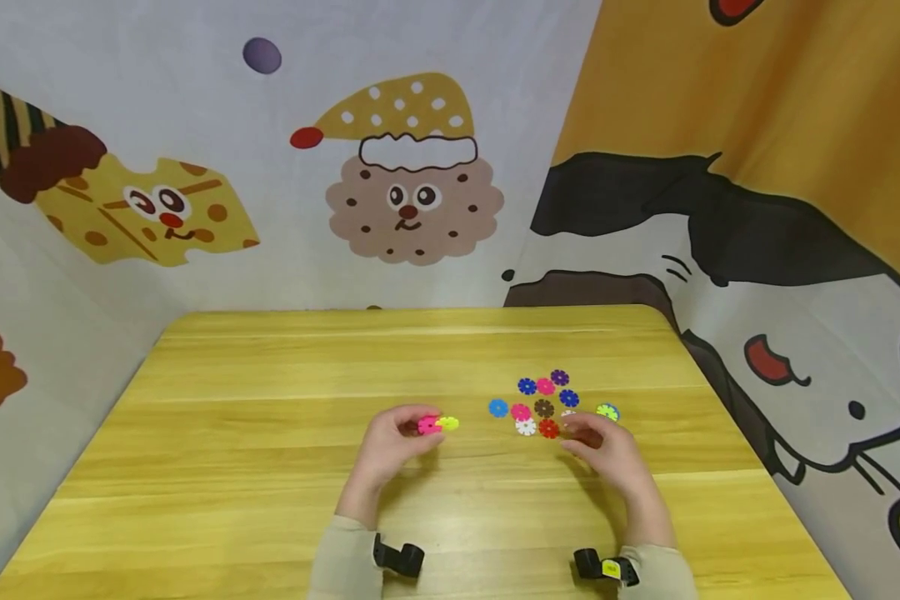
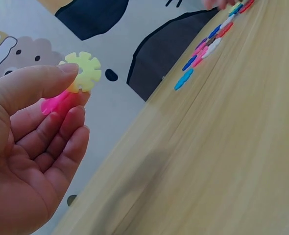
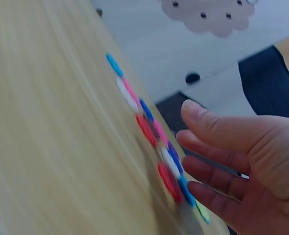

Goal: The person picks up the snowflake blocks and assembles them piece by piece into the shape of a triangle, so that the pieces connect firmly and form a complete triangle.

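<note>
Between thumb and fingers, my left hand (image 1: 393, 442) pinches a pink notched plastic disc (image 1: 428, 425) with a yellow one (image 1: 448, 423) at its right edge. The left wrist view shows the yellow disc (image 2: 88, 72) standing out past the thumb tip, with the pink disc (image 2: 56, 102) partly hidden behind the thumb. My right hand (image 1: 611, 450) is over the near right side of the loose discs, thumb and fingers apart with nothing between them. Nearest to it are a red disc (image 1: 548, 428) and a white one partly covered by the fingers.
Several more notched discs lie on the wooden table (image 1: 232, 467), including light blue (image 1: 498, 408), brown (image 1: 543, 408) and purple (image 1: 559, 377). A yellow-green disc (image 1: 607, 412) lies beyond the right hand. A cartoon-printed curtain (image 1: 270, 208) hangs behind the table.
</note>
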The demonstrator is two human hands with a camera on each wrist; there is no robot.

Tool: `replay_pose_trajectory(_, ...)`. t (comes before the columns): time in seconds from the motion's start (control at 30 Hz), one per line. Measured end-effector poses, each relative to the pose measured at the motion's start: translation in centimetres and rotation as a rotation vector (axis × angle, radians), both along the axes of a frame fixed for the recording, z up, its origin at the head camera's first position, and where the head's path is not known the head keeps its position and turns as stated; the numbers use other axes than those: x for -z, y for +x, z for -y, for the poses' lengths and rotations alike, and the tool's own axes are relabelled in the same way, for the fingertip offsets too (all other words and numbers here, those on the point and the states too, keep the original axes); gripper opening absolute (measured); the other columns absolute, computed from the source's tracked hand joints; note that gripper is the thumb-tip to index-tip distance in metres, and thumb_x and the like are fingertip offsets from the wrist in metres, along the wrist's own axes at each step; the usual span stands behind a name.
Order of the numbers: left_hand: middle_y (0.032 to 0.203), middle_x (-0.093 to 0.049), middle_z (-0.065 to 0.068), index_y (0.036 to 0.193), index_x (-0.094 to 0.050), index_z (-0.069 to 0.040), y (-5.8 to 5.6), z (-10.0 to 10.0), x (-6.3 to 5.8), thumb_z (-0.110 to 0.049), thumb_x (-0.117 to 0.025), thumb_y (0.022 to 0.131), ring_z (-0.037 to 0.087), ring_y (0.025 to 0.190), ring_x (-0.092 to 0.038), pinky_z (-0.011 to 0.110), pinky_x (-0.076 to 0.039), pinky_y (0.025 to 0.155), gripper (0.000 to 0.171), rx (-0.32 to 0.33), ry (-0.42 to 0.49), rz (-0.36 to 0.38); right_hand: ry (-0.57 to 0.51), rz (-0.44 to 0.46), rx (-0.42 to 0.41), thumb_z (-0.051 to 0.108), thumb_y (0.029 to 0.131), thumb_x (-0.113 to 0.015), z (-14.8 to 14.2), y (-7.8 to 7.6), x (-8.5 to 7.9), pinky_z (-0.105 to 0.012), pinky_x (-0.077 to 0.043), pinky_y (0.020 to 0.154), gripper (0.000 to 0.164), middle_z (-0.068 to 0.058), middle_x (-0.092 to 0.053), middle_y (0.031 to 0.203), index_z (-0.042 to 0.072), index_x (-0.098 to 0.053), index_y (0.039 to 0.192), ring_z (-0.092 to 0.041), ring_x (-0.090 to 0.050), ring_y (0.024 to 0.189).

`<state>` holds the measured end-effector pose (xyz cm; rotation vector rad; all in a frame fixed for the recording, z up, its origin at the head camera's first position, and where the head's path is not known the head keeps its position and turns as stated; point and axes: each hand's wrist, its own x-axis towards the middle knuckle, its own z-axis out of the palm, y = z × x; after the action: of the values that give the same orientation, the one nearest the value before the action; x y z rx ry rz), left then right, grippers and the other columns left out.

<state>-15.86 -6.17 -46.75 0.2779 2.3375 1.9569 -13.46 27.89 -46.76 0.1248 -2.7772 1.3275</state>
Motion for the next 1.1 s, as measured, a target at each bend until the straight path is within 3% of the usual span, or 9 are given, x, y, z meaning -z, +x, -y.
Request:
replay_pose_trajectory(0.17,0.097,-0.069,0.007,0.107,-0.074,-0.002,0.1,0.3,0.0,-0.004,-0.083,0.077,0.019,0.084,-0.061,0.027,-0.054,0.072,0.031,-0.03,0.003,0.004,0.054,0.022,0.06,0.007,0.085,-0.078,-1.9,0.6,0.1,-0.026,-0.053,0.074,0.031,-0.012,-0.067,0.1,-0.001,-0.07,0.114,-0.023,-0.063,0.087)
replay_pose_trajectory(0.4,0.096,-0.07,0.007,0.105,-0.075,-0.001,0.1,0.2,-0.4,0.002,-0.082,0.077,0.019,0.083,-0.061,0.025,-0.052,0.071,0.029,-0.063,-0.002,0.032,0.105,0.066,0.056,0.014,0.082,-0.082,-2.9,0.8,0.7,-0.028,-0.05,0.073,0.033,-0.007,-0.065,0.098,0.002,-0.072,0.111,-0.019,-0.057,0.086)
replay_pose_trajectory(0.63,0.096,-0.07,0.015,0.106,-0.071,0.009,1.6,0.2,-3.6,0.007,-0.078,0.078,0.02,0.081,-0.061,0.023,-0.052,0.07,0.028,-0.024,0.028,0.016,0.139,0.05,0.04,0.014,0.081,-0.083,-3.1,0.7,1.4,-0.03,-0.049,0.076,0.033,-0.006,-0.063,0.1,0.004,-0.073,0.111,-0.02,-0.055,0.088)
replay_pose_trajectory(0.97,0.097,-0.07,0.015,0.106,-0.072,0.008,1.8,0.2,-3.7,0.007,-0.078,0.079,0.02,0.082,-0.061,0.024,-0.052,0.07,0.028,-0.021,0.02,0.01,0.127,0.079,0.053,0.009,0.082,-0.081,-2.6,0.5,1.6,-0.03,-0.047,0.073,0.024,-0.005,-0.06,0.094,0.006,-0.068,0.103,-0.019,-0.053,0.084)
replay_pose_trajectory(1.1,0.097,-0.07,0.015,0.107,-0.072,0.007,1.4,0.1,-2.9,0.007,-0.078,0.079,0.02,0.082,-0.061,0.024,-0.052,0.069,0.028,-0.031,0.011,0.023,0.098,0.093,0.04,0.006,0.084,-0.078,-2.1,0.3,1.6,-0.029,-0.047,0.069,0.023,-0.003,-0.061,0.087,0.008,-0.066,0.104,-0.018,-0.054,0.079)
